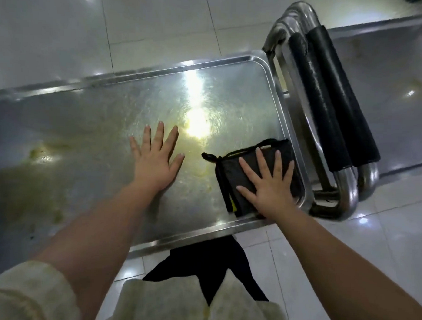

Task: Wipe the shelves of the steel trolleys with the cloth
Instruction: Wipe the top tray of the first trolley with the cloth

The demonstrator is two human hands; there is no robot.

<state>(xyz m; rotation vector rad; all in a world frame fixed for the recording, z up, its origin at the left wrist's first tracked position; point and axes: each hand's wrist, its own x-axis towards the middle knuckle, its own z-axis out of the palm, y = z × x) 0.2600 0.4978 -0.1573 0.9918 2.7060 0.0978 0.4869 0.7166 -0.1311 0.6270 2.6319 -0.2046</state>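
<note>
A steel trolley's top shelf (90,120) fills the middle of the head view, scratched and streaked with yellowish smears. A folded dark cloth (231,175) with a black cord loop lies in the shelf's near right corner. My right hand (267,184) presses flat on the cloth, fingers spread. My left hand (157,157) lies flat and bare on the steel near the middle, fingers apart, a short way left of the cloth.
Two steel push handles with black foam grips (328,102) stand just right of the shelf. A second steel trolley shelf (390,75) extends at the far right. Glossy white floor tiles (65,32) surround the trolleys. My pale clothing shows at the bottom.
</note>
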